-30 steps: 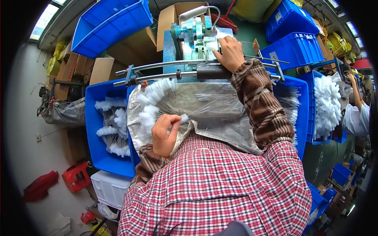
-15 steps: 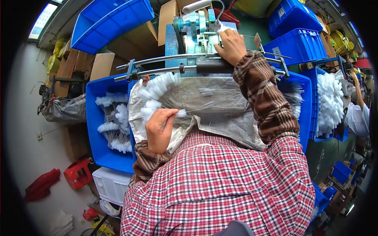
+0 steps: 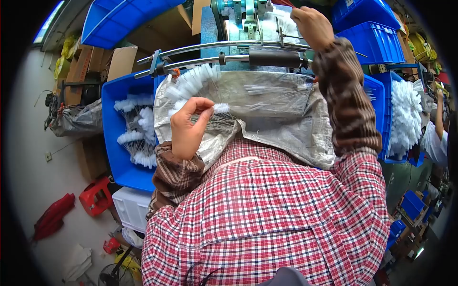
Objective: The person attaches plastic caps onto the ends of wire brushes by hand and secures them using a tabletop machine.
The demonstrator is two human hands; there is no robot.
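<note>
My left hand [image 3: 189, 125] pinches a small white-bristled wire brush [image 3: 221, 108] at its bristle end, with the thin wire stem running off to the right. Under it, more white brushes [image 3: 193, 85] lie fanned on a grey plastic sheet [image 3: 281, 112] across my lap. My right hand [image 3: 314, 27] is raised at the right side of a small teal machine [image 3: 248, 19], its fingers curled together. Whatever those fingertips hold, if anything, I cannot make out. Thin metal rods lie close beside that hand.
Two steel rails [image 3: 200, 55] with a black roller [image 3: 276, 57] cross in front of me. At my left is a blue bin [image 3: 126, 174] with bundles of brushes; another blue bin [image 3: 375, 102] stands at my right. Beyond it, a person's sleeve [image 3: 436, 143] shows.
My right hand has left the machine's middle and moved right, its spread fingers now curled. The left hand keeps its pinch on the brush and appears higher. The whole view has shifted.
</note>
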